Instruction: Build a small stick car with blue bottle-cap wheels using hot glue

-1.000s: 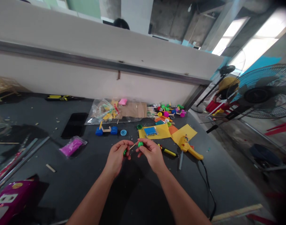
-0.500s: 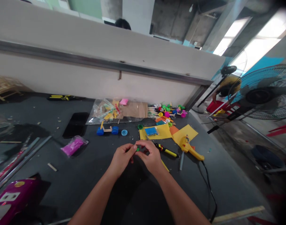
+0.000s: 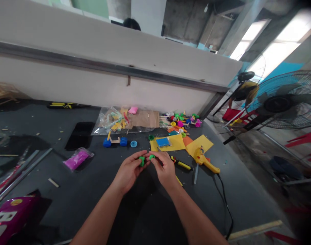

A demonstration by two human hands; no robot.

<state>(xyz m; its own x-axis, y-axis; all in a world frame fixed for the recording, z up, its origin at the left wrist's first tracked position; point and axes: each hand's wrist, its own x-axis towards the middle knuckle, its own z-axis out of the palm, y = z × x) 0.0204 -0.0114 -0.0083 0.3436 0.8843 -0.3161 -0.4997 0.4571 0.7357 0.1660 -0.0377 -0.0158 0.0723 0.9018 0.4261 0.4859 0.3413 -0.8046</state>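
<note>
My left hand (image 3: 129,171) holds a green lump (image 3: 142,161), likely soft clay, against its fingers with the palm partly turned up. Between thumb and fingertips of my right hand (image 3: 165,169) is a smaller green lump (image 3: 151,157). The two hands are close together above the dark table, and the lumps are apart. Just beyond them lie a blue bottle cap (image 3: 133,144) and a small wooden-stick car with blue wheels (image 3: 115,141). A yellow-and-black cutter (image 3: 183,165) rests by my right wrist.
A yellow glue gun (image 3: 206,161) with a black cord lies right. Behind are yellow sheets (image 3: 203,144), a blue packet (image 3: 163,142), a plastic bag (image 3: 101,124) and colourful small parts (image 3: 182,120). A phone (image 3: 80,135), pink packet (image 3: 77,159) and purple device (image 3: 15,214) are left.
My hands have drawn slightly apart. The green material, mostly hidden between the fingertips before, now shows as two separate lumps, one in each hand.
</note>
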